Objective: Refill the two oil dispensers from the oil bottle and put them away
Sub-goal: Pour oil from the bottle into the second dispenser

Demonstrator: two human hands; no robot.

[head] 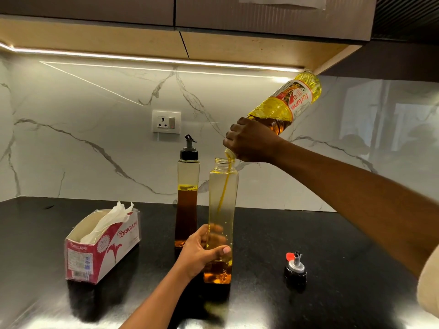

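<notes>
Left hand (202, 251) grip round uncapped dispenser (223, 198); right hand (251, 141) grip clamps tilted oil bottle (289, 103), pouring.

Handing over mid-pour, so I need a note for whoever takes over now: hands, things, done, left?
Right hand grips the tilted oil bottle near its neck; oil streams into the open dispenser.
Left hand holds that dispenser low, upright on the counter.
Its spout cap lies on the counter, to the right; the capped dispenser stands behind, partly full.
Done: cap off, pour begun, level low.
Left: finish filling, recap, top up the other, put both away.
</notes>
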